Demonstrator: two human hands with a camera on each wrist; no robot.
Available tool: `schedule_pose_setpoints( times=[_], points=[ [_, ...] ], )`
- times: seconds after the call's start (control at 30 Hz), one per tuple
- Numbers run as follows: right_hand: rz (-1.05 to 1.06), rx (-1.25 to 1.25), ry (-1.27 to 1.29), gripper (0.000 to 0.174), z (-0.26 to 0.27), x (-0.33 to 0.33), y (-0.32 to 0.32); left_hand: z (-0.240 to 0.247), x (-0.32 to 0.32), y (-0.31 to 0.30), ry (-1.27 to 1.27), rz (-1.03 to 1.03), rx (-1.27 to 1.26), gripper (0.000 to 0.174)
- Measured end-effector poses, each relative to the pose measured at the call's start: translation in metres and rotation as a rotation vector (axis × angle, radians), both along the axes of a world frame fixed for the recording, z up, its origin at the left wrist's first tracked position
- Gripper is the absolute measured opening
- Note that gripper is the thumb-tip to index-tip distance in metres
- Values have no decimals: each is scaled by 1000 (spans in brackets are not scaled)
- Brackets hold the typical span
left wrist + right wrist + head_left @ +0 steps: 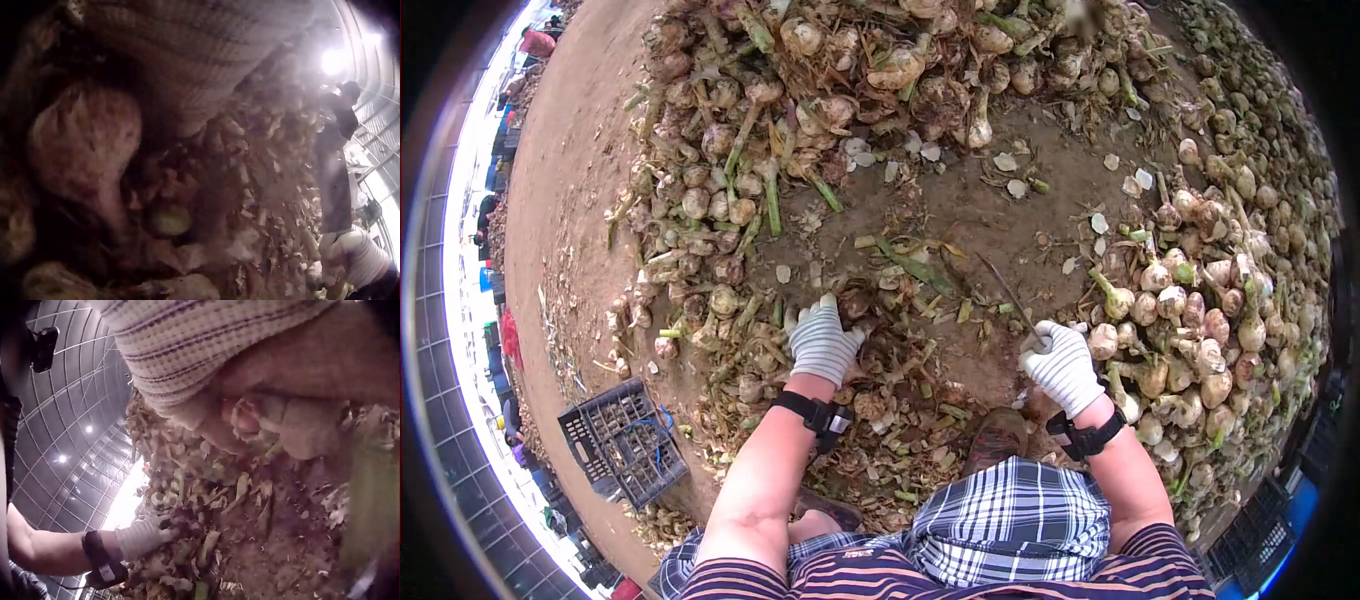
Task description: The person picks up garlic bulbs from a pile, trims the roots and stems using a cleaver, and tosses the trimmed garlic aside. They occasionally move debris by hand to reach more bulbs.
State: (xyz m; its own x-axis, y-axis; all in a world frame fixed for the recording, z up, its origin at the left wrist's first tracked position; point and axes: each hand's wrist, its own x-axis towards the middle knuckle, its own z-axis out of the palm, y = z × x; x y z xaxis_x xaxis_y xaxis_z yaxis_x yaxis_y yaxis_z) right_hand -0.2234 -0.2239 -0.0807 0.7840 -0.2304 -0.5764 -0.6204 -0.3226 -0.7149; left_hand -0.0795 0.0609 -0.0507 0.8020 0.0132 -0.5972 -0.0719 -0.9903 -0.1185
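My left hand [822,343], in a striped white glove, lies on the heap of garlic with stalks in front of me, its fingers extended and spread. A dark garlic bulb [856,302] sits right by its fingertips. In the left wrist view a large bulb with its neck [84,144] lies close below the glove [194,56]. My right hand [1064,370], gloved too, grips a knife [1012,302] with a long, thin dark blade pointing forward and left over the bare soil. The right wrist view shows its fingers [300,428] curled round the handle.
A big pile of uncut garlic [830,110] rises ahead. On the right lie trimmed bulbs [1170,300] in a long heap. A black crate [625,440] stands at the left. Leaf scraps [900,420] cover the ground near my shoe [997,440]. Another person [340,125] appears in the left wrist view.
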Motion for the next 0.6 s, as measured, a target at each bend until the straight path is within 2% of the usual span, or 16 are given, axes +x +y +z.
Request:
schedule_pose_setpoints(
  times=[0.03, 0.1, 0.13, 0.17, 0.23, 0.27, 0.3, 0.33, 0.43, 0.47, 0.53, 0.57, 0.6],
  points=[
    [27, -55, 2, 12, -5, -1, 1, -6, -3, 3, 4, 1, -2, 71],
    [51, -116, 8, 13, 9, 5, 6, -2, -4, -1, -122, 41, -190, 77],
    [161, -219, -28, 13, 26, 10, 10, 5, -3, -10, -92, 104, -247, 69],
    [270, -323, -66, 14, 50, 20, 16, -4, -7, -6, -91, 98, -254, 69],
    [391, -395, -176, 9, 73, 30, 21, -29, -21, 6, -27, 485, -1131, 57],
    [458, -440, -200, 8, 79, 34, 24, 10, -21, -19, 71, 537, -1363, 49],
    [526, -483, -227, 8, 85, 38, 26, 19, -21, -25, 72, 536, -1368, 49],
    [558, -493, -249, 8, 88, 41, 27, 24, -20, -29, 92, 357, -1303, 51],
    [565, -499, -306, 8, 92, 41, 28, 30, -21, -29, 105, -42, -1165, 41],
    [577, -508, -307, 8, 95, 41, 29, 30, -24, -28, 117, 103, -1284, 45],
    [598, -500, -283, 8, 100, 41, 31, 31, -28, -29, 130, 250, -1401, 49],
    [616, -493, -255, 8, 102, 41, 32, 33, -31, -31, 478, 589, -1797, 53],
    [610, -473, -269, 9, 103, 41, 35, 37, -35, -35, 665, 763, -1985, 54]
  ],
)
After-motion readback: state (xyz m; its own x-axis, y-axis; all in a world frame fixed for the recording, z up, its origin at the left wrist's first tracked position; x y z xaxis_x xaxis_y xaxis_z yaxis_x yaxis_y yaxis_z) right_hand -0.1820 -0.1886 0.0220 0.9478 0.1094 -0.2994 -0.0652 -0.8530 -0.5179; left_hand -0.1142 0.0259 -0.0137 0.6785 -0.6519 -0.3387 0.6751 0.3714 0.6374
